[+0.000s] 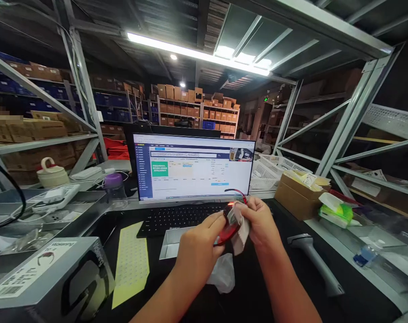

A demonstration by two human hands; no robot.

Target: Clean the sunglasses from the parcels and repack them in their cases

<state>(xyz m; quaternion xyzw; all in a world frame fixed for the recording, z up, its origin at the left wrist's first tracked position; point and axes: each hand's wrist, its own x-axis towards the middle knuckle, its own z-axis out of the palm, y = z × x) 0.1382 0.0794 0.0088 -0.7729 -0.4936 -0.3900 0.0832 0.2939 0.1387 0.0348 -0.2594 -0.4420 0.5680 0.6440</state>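
Nearest: both forearms (276, 264), in from the bottom edge; printed box (49, 278) at lower left. Headset (228, 234), red and dark, lies between the hands over the black desk (257, 296). Long axis slants from the left fingers, lower left, up to a thin hook near the right fingers. Left hand (204, 235) pinches its lower side; right hand (260, 220) pinches cloth (240, 235) against it. Both equally near. Cloth and fingers hide much of the headset. Plastic film (223, 273) below, white tray (170, 246) beside left hand, keyboard (177, 216) beyond. Scanner (316, 264) right, clear of the right forearm.
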